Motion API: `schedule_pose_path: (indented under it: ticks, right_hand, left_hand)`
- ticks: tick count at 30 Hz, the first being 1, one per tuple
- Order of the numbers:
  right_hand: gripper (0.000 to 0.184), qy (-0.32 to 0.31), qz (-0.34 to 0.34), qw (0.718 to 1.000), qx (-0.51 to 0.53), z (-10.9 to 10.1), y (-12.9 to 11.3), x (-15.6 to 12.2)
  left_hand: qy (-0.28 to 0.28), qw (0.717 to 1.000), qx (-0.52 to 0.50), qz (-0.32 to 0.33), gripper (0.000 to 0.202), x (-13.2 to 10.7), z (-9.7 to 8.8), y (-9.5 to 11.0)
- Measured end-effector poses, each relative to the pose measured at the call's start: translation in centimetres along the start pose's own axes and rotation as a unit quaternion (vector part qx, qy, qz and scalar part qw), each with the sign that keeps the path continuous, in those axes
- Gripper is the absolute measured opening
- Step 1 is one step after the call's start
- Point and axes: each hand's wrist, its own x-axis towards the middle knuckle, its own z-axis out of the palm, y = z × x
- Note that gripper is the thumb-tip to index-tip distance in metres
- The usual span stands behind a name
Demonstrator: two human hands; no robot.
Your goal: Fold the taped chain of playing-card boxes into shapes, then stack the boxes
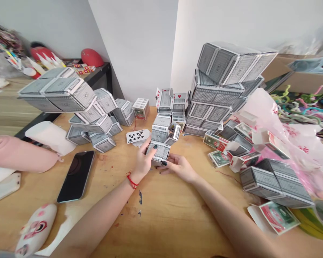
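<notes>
At the middle of the table, my left hand [143, 163] is closed round a block folded from playing cards [159, 152], its thumb lying on the patterned grey top. My right hand [181, 167] touches the block's lower right corner with thumb and fingers. Directly behind it stand more joined card blocks [160, 133], one with a raised flap [174, 134]. Left of these lies a loose stack of playing cards [137, 137], the ten of spades on top. A red string bracelet [131, 180] circles my left wrist. The undersides of the held block are hidden.
Tall piles of card blocks rise at right [218, 89] and left [59, 89]. Opened card boxes [219, 157] and pink plastic bags [261, 107] crowd the right side. A phone [76, 175], a pink bottle [21, 154] and a white case [36, 229] lie at left.
</notes>
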Motion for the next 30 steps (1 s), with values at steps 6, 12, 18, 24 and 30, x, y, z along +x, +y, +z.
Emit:
schedule_pose_path:
  ticks: [6, 12, 18, 24, 30]
  right_hand:
    - [0.056, 0.044, -0.011, 0.998, -0.042, 0.64, 0.48, -0.16]
    - [0.054, 0.040, -0.004, 0.999, -0.006, 0.40, 0.29, 0.04]
    - [0.055, 0.028, 0.036, 0.997, 0.066, -0.11, -0.14, 0.18]
    - [0.055, 0.062, 0.030, 0.996, 0.060, 0.30, -0.12, -0.06]
    - [0.058, 0.058, 0.029, 0.996, 0.059, 0.46, -0.23, -0.23]
  left_hand:
    - [-0.002, 1.000, -0.009, -0.001, 0.046, -0.13, 0.18, 0.12]
    - [0.001, 1.000, 0.002, 0.000, 0.045, -0.21, 0.28, -0.24]
    - [0.005, 1.000, 0.016, 0.010, 0.047, -0.47, 0.41, -0.41]
    - [0.000, 1.000, 0.026, 0.015, 0.045, -0.63, 0.37, -0.28]
    - [0.002, 1.000, 0.026, 0.016, 0.044, -0.79, 0.48, -0.25]
